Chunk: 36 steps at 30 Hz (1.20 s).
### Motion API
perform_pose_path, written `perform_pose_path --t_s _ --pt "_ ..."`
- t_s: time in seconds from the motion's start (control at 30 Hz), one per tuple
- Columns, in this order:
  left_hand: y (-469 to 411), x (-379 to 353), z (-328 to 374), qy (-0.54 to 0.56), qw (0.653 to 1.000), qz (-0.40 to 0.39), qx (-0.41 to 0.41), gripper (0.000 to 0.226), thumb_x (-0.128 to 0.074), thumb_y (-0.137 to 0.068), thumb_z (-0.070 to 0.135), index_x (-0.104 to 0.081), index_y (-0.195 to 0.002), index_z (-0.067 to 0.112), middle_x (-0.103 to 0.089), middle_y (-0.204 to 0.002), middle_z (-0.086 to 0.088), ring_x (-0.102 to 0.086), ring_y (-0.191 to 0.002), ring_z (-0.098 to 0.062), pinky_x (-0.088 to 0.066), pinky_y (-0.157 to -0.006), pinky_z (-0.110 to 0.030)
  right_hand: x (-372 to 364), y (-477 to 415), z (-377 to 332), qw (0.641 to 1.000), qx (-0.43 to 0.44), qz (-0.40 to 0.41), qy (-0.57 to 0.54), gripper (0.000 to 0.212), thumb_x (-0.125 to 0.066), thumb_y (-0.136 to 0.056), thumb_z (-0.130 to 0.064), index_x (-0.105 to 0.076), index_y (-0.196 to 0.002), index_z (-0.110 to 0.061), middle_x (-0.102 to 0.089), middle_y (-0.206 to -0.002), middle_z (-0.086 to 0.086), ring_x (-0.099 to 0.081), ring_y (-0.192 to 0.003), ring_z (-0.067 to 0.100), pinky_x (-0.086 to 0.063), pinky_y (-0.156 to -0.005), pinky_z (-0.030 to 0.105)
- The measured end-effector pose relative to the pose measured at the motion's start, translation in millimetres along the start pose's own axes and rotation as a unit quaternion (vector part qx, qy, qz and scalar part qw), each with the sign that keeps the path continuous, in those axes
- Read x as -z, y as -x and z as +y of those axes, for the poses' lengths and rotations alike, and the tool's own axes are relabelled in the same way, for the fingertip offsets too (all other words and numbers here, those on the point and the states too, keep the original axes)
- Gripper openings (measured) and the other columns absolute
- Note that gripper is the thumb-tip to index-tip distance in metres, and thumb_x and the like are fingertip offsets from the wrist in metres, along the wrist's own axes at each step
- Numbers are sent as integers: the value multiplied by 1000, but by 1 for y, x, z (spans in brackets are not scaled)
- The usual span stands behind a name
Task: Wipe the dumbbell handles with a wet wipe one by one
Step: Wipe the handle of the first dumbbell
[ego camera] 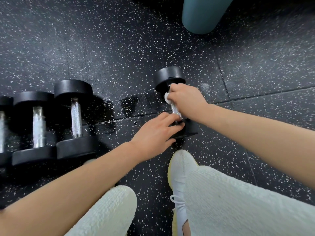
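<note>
A black dumbbell [168,77] with a knurled silver handle [175,110] lies on the floor in the middle. My right hand [187,101] is closed around the upper handle with a white wet wipe [167,97] bunched under the fingers. My left hand [158,133] rests flat on the dumbbell's near weight head [189,130], fingers spread over it. To the left, three more black dumbbells stand side by side: one [75,116], a second [38,126] and a third [2,130] cut off by the edge.
The floor is black speckled rubber tiles [264,68], with a wet patch [129,104] between the row and the single dumbbell. A teal cylinder [202,14] stands at the top. My white shoe [180,169] and white-trousered knees fill the bottom.
</note>
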<state>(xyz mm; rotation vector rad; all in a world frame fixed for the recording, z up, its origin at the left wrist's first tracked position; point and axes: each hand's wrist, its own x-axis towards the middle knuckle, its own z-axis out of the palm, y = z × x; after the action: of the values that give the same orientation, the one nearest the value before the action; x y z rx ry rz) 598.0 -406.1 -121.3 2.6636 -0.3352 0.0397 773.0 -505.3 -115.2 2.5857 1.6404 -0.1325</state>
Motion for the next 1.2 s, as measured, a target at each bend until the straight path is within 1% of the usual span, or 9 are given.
perform_pose_path --t_s 0.13,0.23,0.3,0.4,0.6,0.8,0.93,1.1,1.2 --pt "-5 2 -1 16 1000 6 -1 46 -74 -92 28 -66 -136 17 -58 -135 -2 -54 -114 -25 -48 -100 -39 -7 -16 1 998 -54 37 3 18 -62 -86 -7 -69 -93 -22 -53 -94 -1 -55 -87 20 -45 -52 31" --pt "-4 1 -4 35 999 13 5 43 -74 -90 23 -69 -132 16 -61 -131 -1 -57 -111 -25 -50 -96 -42 -14 -4 -2 998 -36 38 36 22 -72 -74 -7 -68 -89 -23 -54 -88 -1 -55 -75 18 -32 -45 25" --pt "-4 0 -6 43 999 13 6 41 -75 -89 21 -71 -129 16 -63 -130 -1 -58 -110 -25 -52 -94 -44 -13 6 -1 999 -12 26 37 24 -73 -72 -7 -68 -90 -22 -56 -89 -1 -56 -72 19 -34 -44 26" --pt "-3 -2 -6 47 999 21 2 41 -76 -88 19 -72 -128 16 -64 -130 -1 -59 -112 -26 -52 -97 -42 -5 12 2 1000 15 -12 22 24 -66 -82 -6 -69 -100 -22 -56 -101 0 -59 -83 22 -50 -55 34" --pt "-6 -2 0 45 999 15 -7 45 -76 -89 20 -69 -134 16 -62 -134 0 -55 -115 -24 -49 -101 -37 1 -15 8 999 -45 13 -5 25 -59 -86 -2 -69 -99 -20 -55 -101 1 -59 -90 23 -50 -65 35" --pt "0 -1 -3 52 999 14 -3 42 -72 -90 17 -70 -132 17 -63 -137 0 -57 -117 -24 -48 -101 -37 -5 9 6 999 -37 21 -11 23 -72 -73 0 -66 -88 -17 -56 -86 2 -60 -69 25 -34 -49 29" --pt "0 -3 -4 61 998 23 6 39 -69 -90 13 -72 -128 16 -64 -136 -1 -58 -116 -25 -47 -102 -35 2 15 11 1000 -8 -12 3 17 -67 -81 -3 -69 -90 -18 -57 -89 1 -63 -67 28 -38 -52 31" --pt "-1 0 -1 59 998 15 12 38 -67 -91 13 -72 -129 17 -64 -137 2 -57 -116 -22 -45 -103 -31 3 -15 16 999 -37 6 -21 23 -64 -81 -2 -72 -82 -24 -60 -89 1 -60 -65 28 -47 -55 35" --pt "1 3 -2 50 999 3 16 38 -67 -90 12 -73 -127 17 -64 -135 1 -59 -113 -22 -44 -103 -32 -1 -14 9 998 -59 5 -31 21 -72 -73 -2 -72 -73 -23 -58 -80 -1 -58 -56 25 -37 -49 26"
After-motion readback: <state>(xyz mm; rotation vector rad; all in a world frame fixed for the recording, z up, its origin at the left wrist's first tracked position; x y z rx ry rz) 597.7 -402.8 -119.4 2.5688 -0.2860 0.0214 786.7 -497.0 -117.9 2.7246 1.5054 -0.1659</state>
